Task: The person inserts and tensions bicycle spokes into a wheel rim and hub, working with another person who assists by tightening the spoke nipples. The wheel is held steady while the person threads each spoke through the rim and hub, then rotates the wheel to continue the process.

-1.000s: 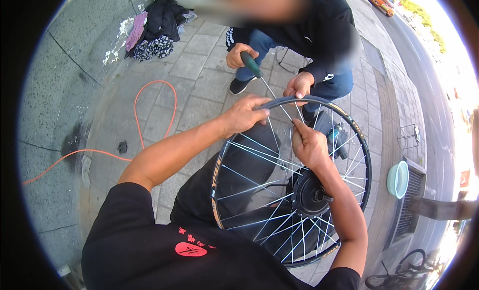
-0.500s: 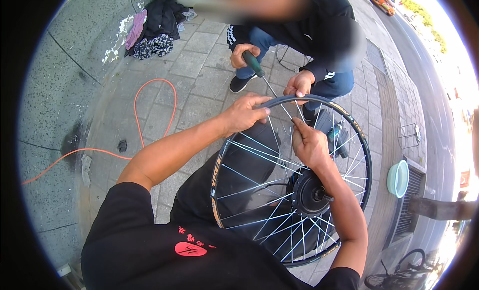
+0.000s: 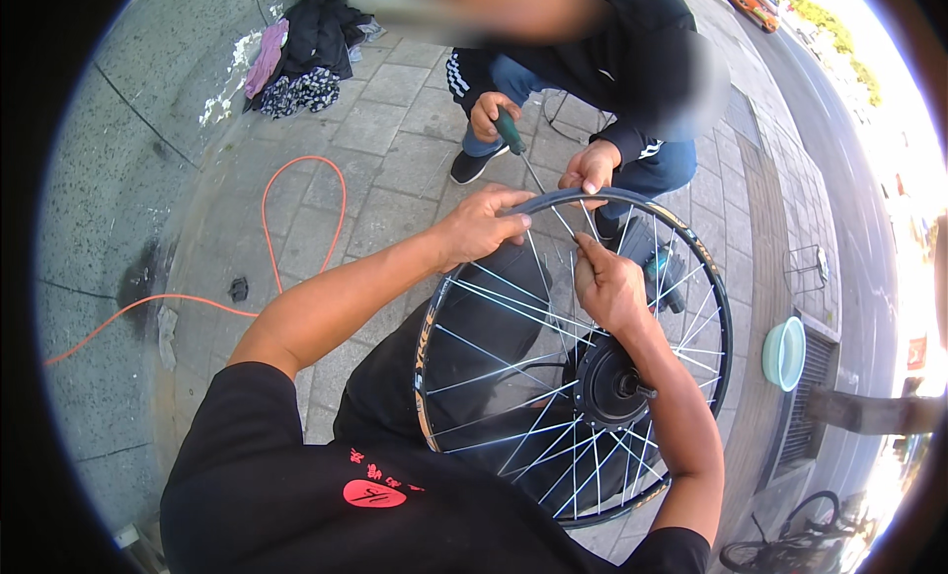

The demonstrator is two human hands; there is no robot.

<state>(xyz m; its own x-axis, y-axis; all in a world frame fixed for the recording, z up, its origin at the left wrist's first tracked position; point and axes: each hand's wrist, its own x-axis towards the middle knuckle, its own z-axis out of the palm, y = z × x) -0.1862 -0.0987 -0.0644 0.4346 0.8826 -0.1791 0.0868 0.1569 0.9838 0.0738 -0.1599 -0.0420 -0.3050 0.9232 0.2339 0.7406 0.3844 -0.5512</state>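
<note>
A spoked wheel with a black rim and a thick black hub rests across my legs. At its far left edge my left hand is closed round the rim, thumb on the inner side. My right hand reaches over the hub and pinches a spoke near the far rim. Facing me, a co-worker holds a green-handled screwdriver, its shaft pointing at the rim between us. The co-worker's other hand touches the rim's far edge.
Beyond the spokes a green and black power tool lies on the paving. An orange hose loops at the left, near a small black object. Clothes are heaped farther back. A pale green basin stands right, and a bicycle lower right.
The co-worker's screwdriver hand has shifted slightly right and lower, tilting the handle more upright. My hands keep their grips on the rim and spoke; the whole view has shifted a little.
</note>
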